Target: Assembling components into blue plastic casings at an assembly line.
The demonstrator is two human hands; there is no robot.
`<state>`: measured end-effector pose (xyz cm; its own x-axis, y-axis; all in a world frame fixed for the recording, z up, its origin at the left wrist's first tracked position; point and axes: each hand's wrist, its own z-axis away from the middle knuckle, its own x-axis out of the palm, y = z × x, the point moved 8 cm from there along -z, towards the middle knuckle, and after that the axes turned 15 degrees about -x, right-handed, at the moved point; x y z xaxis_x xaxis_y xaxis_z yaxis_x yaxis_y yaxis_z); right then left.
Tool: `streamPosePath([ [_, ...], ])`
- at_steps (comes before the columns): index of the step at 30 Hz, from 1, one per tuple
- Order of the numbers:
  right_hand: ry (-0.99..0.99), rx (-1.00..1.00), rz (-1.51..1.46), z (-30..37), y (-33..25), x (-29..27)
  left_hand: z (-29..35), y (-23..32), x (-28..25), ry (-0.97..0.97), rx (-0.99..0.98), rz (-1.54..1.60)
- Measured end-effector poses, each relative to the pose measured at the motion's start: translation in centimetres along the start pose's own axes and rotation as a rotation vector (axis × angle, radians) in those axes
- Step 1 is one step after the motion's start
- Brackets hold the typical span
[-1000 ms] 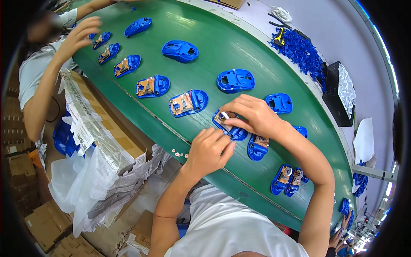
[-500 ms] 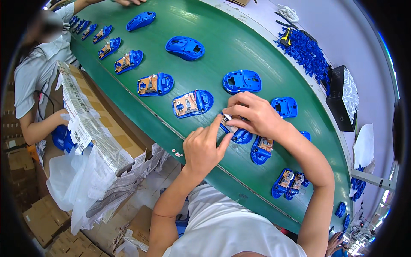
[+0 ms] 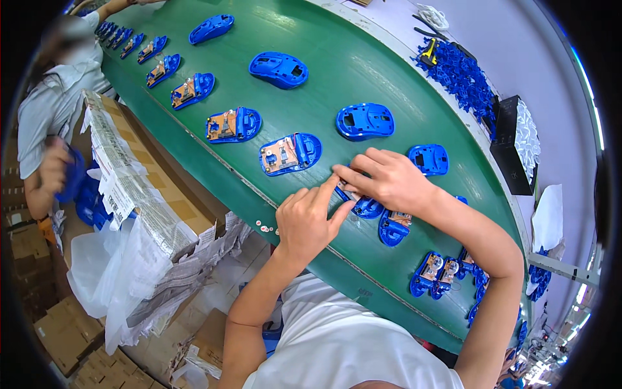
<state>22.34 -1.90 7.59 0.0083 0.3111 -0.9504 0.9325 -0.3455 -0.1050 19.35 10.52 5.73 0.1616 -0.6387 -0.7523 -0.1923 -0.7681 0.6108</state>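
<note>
Close in front of me on the green belt, a blue computer mouse base (image 3: 370, 208) with a brown circuit board lies under both hands. My left hand (image 3: 303, 220) has its index finger and thumb on either side of the base's left end, with its other fingers curled. Bent over the board, my right hand (image 3: 387, 178) has its fingertips pressed together at the same end, beside the left index fingertip. Whatever is in the right fingertips is hidden. Another mouse base with a board (image 3: 394, 227) sits just right of the worked one, and one more (image 3: 290, 154) lies to its left.
Blue mouse top shells (image 3: 365, 121) line the belt's middle. Several base halves with boards trail to the far left; others (image 3: 427, 274) lie at right. A pile of small blue parts (image 3: 453, 74) and a black box (image 3: 516, 146) stand beyond. A co-worker sits left, behind a cardboard box (image 3: 146, 175).
My right hand has turned and its fingers have come down over the board, covering the small whitish piece seen before. My left hand has barely moved. The co-worker's hand has risen with a blue part.
</note>
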Motion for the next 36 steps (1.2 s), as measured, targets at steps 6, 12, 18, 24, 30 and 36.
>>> streamPosePath([
  [6,0.033,0.050,0.012,-0.8,0.7,-1.3,0.2,-0.4,0.4,-0.217,-0.083,0.036],
  [12,0.285,0.207,-0.323,-0.5,-3.2,-5.4,0.9,-1.2,0.7,-0.624,-0.584,1.347],
  [18,0.337,0.283,-0.275,0.5,-6.9,-5.0,2.5,3.1,1.3,-0.640,-0.550,1.413],
  [24,0.295,0.303,-0.309,1.5,-7.4,-5.1,3.3,2.1,2.5,-0.713,-0.534,1.504],
  [30,0.343,0.295,-0.324,2.0,-7.4,-6.2,2.2,-1.1,1.8,-0.835,-0.581,1.435],
  [36,0.403,0.413,-0.334,2.4,-5.5,-4.5,2.2,2.9,1.2,-0.729,-0.678,1.154],
])
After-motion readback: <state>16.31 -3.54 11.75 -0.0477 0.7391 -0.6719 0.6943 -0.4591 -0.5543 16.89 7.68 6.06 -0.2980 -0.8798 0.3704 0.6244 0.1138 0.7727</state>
